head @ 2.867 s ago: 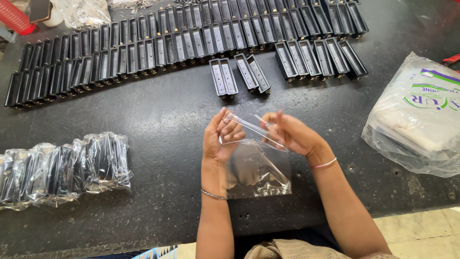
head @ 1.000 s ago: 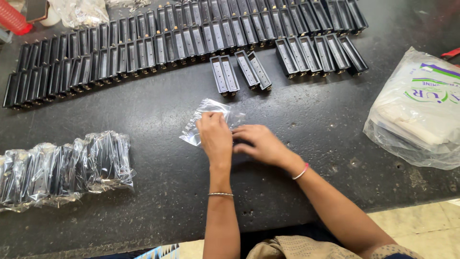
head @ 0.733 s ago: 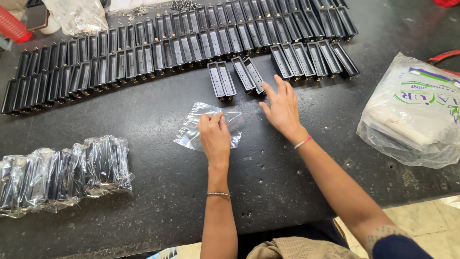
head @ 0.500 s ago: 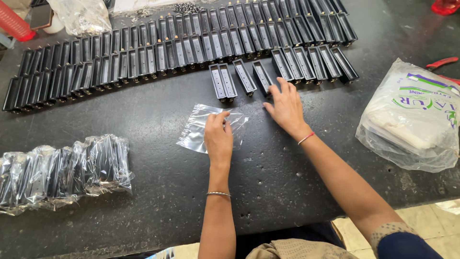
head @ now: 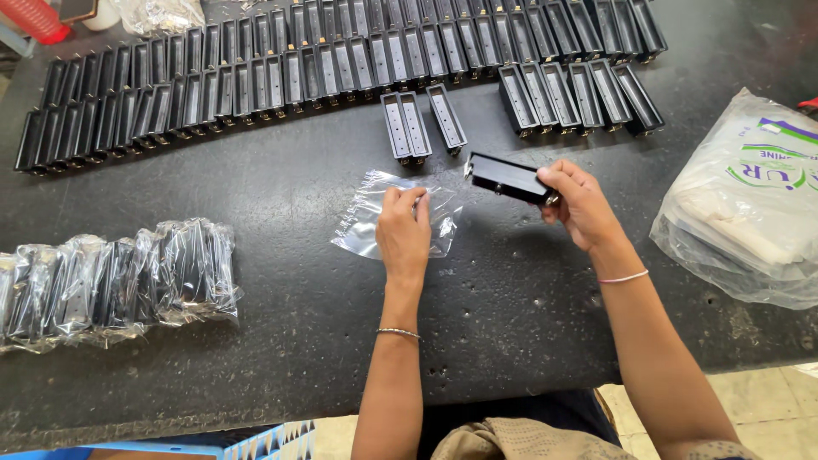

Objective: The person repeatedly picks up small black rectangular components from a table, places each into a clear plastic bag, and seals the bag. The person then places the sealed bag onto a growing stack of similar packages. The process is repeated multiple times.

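My left hand (head: 404, 232) rests on a small clear plastic bag (head: 366, 220) that lies flat on the dark table (head: 281, 341), fingers pinching its upper edge. My right hand (head: 579, 203) holds a long black rectangular part (head: 504, 177) sideways just above the table, right of the bag. Directly behind the bag three loose black parts (head: 419, 124) of the same kind stand apart from the rows.
Long rows of identical black parts (head: 256, 72) line the back of the table. A pile of bagged parts (head: 111, 277) lies at the left. A large plastic bag holding white contents (head: 750, 204) sits at the right. A red object (head: 36, 15) is at the far left corner.
The clear bag was laid flat on the table. My right hand reached to the loose parts, lifted one black part and brought it toward the bag. My left hand stayed on the bag.
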`<state>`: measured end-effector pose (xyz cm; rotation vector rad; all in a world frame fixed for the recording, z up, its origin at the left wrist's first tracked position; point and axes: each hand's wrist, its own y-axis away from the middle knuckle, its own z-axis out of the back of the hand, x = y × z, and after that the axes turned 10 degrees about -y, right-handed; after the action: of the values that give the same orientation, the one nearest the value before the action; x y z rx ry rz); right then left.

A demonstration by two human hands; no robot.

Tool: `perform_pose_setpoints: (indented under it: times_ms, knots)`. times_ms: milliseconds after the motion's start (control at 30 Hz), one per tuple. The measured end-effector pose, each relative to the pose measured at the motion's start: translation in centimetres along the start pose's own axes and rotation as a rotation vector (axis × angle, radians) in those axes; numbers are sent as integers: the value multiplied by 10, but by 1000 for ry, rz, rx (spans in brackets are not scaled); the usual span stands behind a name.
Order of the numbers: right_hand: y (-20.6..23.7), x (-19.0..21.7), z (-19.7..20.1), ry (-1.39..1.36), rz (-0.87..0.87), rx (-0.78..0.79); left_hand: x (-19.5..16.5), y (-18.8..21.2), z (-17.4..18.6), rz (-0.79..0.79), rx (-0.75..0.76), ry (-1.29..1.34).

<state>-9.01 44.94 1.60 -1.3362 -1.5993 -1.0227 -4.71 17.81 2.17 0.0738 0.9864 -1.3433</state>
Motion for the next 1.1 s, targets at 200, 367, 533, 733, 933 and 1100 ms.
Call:
perform_pose_setpoints:
  times_ms: [200, 367, 533, 733, 933, 1100]
  knots:
    - [6, 3, -6, 180, -202, 166, -16, 3, -8, -23, 2, -6]
    - [3, -11, -16, 150, -191, 173, -28, 8, -16, -42, 73, 47]
    - [2, -21, -22, 78, -279, 233, -36, 16, -25, -133, 62, 17]
    - [5, -34, -31, 252, -184, 275, -40, 23, -29, -140, 110, 135]
    - [7, -30, -34, 173, -196, 230, -41, 19, -23, -107, 52, 148]
    - [7, -22, -26, 5, -327, 292, -36, 12, -14, -63, -11, 49]
